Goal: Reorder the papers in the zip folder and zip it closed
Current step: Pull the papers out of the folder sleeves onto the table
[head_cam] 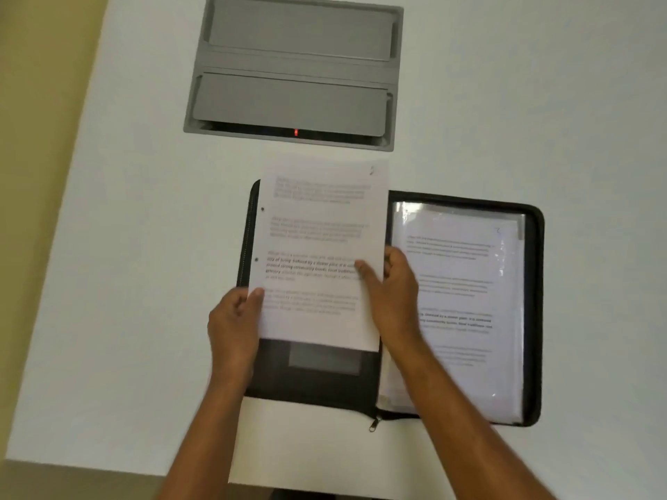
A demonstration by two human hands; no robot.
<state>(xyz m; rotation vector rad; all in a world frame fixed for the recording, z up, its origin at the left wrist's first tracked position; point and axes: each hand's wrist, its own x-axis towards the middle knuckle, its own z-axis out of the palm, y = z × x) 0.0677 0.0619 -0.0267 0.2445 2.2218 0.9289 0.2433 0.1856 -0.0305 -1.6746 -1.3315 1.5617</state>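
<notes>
A black zip folder [534, 319] lies open on the white table. Its right half carries clear plastic sleeves with printed papers [465, 283] inside. Over the left half I hold a printed sheet [317, 225] with two punch holes on its left edge. My left hand [234, 319] pinches the sheet's lower left edge, thumb on top. My right hand [389, 294] grips its right edge, thumb on the text and fingers behind. The zip pull [374, 424] hangs at the folder's front edge, by the spine. Another white sheet [306, 445] lies under the folder's front edge.
A grey hatch [292, 66] with two lids and a small red light is set into the table behind the folder. The table's left edge [72, 175] runs along a yellowish wall, and its front edge is near me.
</notes>
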